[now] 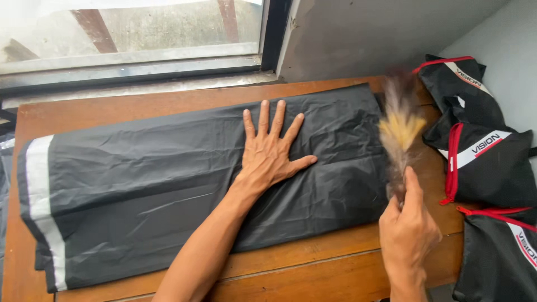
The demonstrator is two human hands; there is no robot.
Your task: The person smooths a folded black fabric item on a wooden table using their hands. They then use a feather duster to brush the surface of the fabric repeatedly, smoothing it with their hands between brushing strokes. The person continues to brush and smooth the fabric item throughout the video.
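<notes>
Feather duster (398, 131) in right hand (408, 235) grip, just beside black folded garment (168, 179)

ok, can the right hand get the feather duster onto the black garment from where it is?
Probably yes: the right hand holds the feather duster just beside the black garment, nothing between; the left hand only covers the middle.

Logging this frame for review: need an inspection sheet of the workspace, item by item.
Surface: brown wooden table, bare along the near edge.
Job's things: folded black shiny fabric with a pale stripe, lying flat; brown-and-yellow feather duster, blurred.
Clutter: black pouches with red trim, stacked at the table's right.
Grippers: left hand flat on the fabric, fingers spread; right hand grips the duster's handle.
Cables: nothing seen.
Surroundings: window behind the table, grey wall to its right.
</notes>
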